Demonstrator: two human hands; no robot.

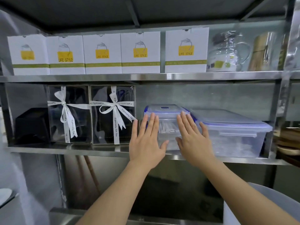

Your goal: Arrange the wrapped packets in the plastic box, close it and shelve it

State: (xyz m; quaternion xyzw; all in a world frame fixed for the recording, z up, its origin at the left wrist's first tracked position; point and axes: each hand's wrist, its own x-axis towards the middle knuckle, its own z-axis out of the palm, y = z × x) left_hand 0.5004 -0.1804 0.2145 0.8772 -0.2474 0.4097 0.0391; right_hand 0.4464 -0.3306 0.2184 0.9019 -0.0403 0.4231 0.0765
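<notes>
Both grips spread wide and flat, holding nothing: left hand [146,140] and right hand [193,138] raised palm-forward, side by side, in front of the near face of the clear plastic box [167,109]; whether the fingertips touch its wall cannot be told. Box standing on the middle steel shelf [97,151], its blue-edged lid [165,108] on top, white wrapped packets [168,128] showing through the clear wall between the two hands. Just to its right, a larger clear lidded box [233,135], touching or nearly touching it. To its left on the same shelf, two clear gift boxes tied with white ribbon bows [113,114], then a black box [31,125] at the far left. On the shelf above, a row of white "LIFE STYLE" cartons [139,52], with a bagged glass jug [227,51] to their right. At the lower right, the rim of a grey bin [259,207].
</notes>
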